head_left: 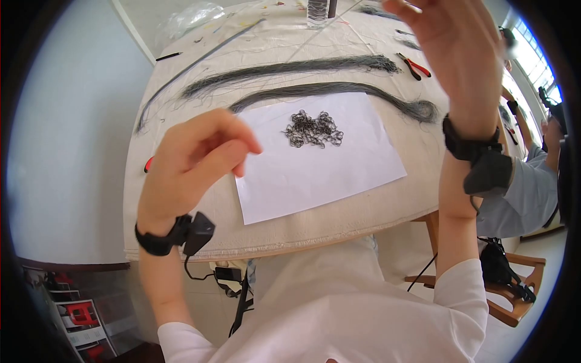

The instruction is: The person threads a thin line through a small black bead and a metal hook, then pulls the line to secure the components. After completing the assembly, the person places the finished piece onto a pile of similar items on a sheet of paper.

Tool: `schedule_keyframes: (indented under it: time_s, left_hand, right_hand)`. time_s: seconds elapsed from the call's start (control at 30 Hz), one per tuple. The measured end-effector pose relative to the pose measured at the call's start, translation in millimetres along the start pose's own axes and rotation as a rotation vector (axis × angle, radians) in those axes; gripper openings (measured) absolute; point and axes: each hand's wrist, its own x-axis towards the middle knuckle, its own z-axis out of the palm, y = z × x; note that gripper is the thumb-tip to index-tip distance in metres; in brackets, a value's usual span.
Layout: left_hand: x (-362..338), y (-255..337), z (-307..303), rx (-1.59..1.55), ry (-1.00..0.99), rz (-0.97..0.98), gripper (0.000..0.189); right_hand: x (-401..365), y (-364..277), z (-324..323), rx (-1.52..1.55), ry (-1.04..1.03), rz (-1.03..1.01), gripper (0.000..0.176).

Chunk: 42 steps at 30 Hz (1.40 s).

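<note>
My left hand (pixel 203 160) hovers over the left edge of a white paper sheet (pixel 315 181), its thumb and fingers pinched together. Whatever is between those fingertips is too fine to make out. On the sheet lies a small pile of dark wire-like rings (pixel 313 129). My right hand (pixel 457 51) is raised high at the upper right, blurred, with its fingertips partly cut off by the top edge. Behind the sheet lie one bundle of grey wire-like strands (pixel 327 89) with a curled right end and another grey bundle (pixel 290 69).
Red-and-black pliers (pixel 414 66) lie right of the bundles. A long thin grey bundle (pixel 200 72) and a black pen-like stick (pixel 169 56) are at the left. A clear bottle (pixel 318 13) and plastic bag (pixel 189 23) stand farther back. Another person's sleeve (pixel 526 199) shows at right.
</note>
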Motion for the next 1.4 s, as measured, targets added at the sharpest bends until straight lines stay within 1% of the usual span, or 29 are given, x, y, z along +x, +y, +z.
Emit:
schedule_keyframes:
  time_s: [0.03,0.07,0.13,0.17,0.23,0.27,0.33,0.37,0.4,0.43,0.47,0.5,0.53,0.57,0.63,0.67,0.7,0.73,0.83,0.97,1.07,1.17,1.23,1.27,1.3,1.33,1.37,1.4]
  left_hand:
    - [-11.4,-1.6,-6.1,0.034,0.047,-0.012,0.01]
    - [-24.1,-4.3,-12.6,0.032,0.046,-0.019,0.01]
    - [-46.1,-9.5,-25.5,0.159,-0.012,0.033,0.013]
    - [-53.0,-10.3,-30.0,0.158,-0.016,0.028,0.013]
    - [-60.4,-7.3,-35.7,0.291,-0.134,0.019,0.017]
    - [-60.0,-5.6,-34.0,0.291,-0.135,0.019,0.017]
    - [-56.7,0.8,-21.8,0.224,0.04,-0.217,0.016]
    - [-51.8,-2.1,-15.7,0.226,0.047,-0.217,0.016]
    - [-41.6,-11.3,-10.2,0.345,0.044,-0.176,0.017]
    - [-29.7,-20.8,-5.6,0.464,0.044,-0.133,0.018]
    - [-16.3,-28.8,-2.0,0.523,-0.012,-0.08,0.02]
    - [-1.4,-37.7,1.3,0.581,-0.071,-0.025,0.021]
    - [12.9,-48.4,5.1,0.58,-0.068,0.014,0.017]
    - [27.8,-58.0,8.8,0.579,-0.068,0.054,0.013]
    - [60.3,-69.0,16.0,0.577,-0.057,-0.058,0.012]
    - [68.2,-81.9,15.0,0.578,-0.057,-0.058,0.012]
    - [74.5,-96.9,14.7,0.644,-0.032,0.045,0.011]
    - [78.2,-103.5,15.7,0.709,-0.009,0.147,0.01]
    - [84.3,-112.7,20.5,0.769,-0.022,0.16,0.007]
    - [88.9,-124.5,23.2,0.755,-0.013,0.196,0.005]
    - [88.4,-129.0,20.6,0.803,-0.029,0.163,0.006]
    - [83.1,-128.6,20.7,0.858,0.028,0.228,0.009]
    - [80.8,-112.5,20.6,0.722,0.064,0.072,0.013]
    - [80.1,-107.2,21.2,0.722,0.058,0.075,0.013]
    - [79.2,-102.2,22.2,0.591,0.052,-0.003,0.015]
    - [77.3,-96.7,23.4,0.459,0.046,-0.083,0.017]
    - [74.4,-90.1,26.0,0.458,0.042,-0.083,0.017]
    - [71.0,-81.3,30.2,0.368,0.037,-0.114,0.018]
  right_hand:
    - [0.0,-4.0,-6.8,0.019,0.025,-0.011,0.02]
    - [-3.2,-12.4,-10.2,0.183,0.117,0.05,0.019]
    - [-8.1,-3.2,-40.0,0.271,0.241,0.036,0.018]
    - [-13.5,-7.7,-53.1,0.271,0.246,0.041,0.018]
    - [-11.8,-20.9,-62.8,0.155,0.178,0.229,0.02]
    - [-14.9,-18.9,-61.9,0.155,0.179,0.23,0.02]
    - [-25.2,-8.0,-49.7,0.064,0.199,0.3,0.014]
    - [-38.1,11.1,-75.4,-0.399,-0.013,0.28,0.012]
    - [-48.7,30.4,-100.8,-0.859,-0.231,0.242,0.012]
    - [-47.9,30.7,-71.5,-0.354,-0.279,0.375,0.013]
    - [-53.7,43.5,-62.0,-0.339,-0.348,0.4,0.012]
    - [-59.9,48.7,-51.8,-0.516,-0.389,0.407,0.01]
    - [-57.3,43.4,-33.1,-0.446,-0.415,0.567,0.009]
    - [-61.7,48.0,-21.4,-0.48,-0.437,0.604,0.009]
    - [-68.9,59.5,-9.9,-0.515,-0.462,0.643,0.009]
    - [-70.2,62.4,-6.6,-0.472,-0.455,0.662,0.009]
    - [-70.3,64.3,-4.1,-0.428,-0.447,0.683,0.009]
    - [-70.2,65.7,-2.2,-0.426,-0.447,0.685,0.009]
    - [-72.7,67.7,2.6,-0.41,-0.412,0.688,0.01]
    - [-75.7,67.1,6.6,-0.335,-0.381,0.667,0.009]
    - [-78.4,68.4,7.2,-0.325,-0.376,0.669,0.009]
    - [-80.7,67.9,10.9,-0.332,-0.377,0.654,0.009]
    - [-82.7,69.8,12.8,-0.333,-0.369,0.645,0.009]
    - [-85.5,72.0,13.7,-0.347,-0.37,0.591,0.009]
    - [-88.1,73.9,14.7,-0.361,-0.373,0.537,0.009]
    - [-90.0,75.4,16.6,-0.362,-0.37,0.542,0.009]
    - [-91.3,76.7,19.5,-0.39,-0.355,0.508,0.008]
    - [-92.4,77.9,22.6,-0.418,-0.342,0.473,0.008]
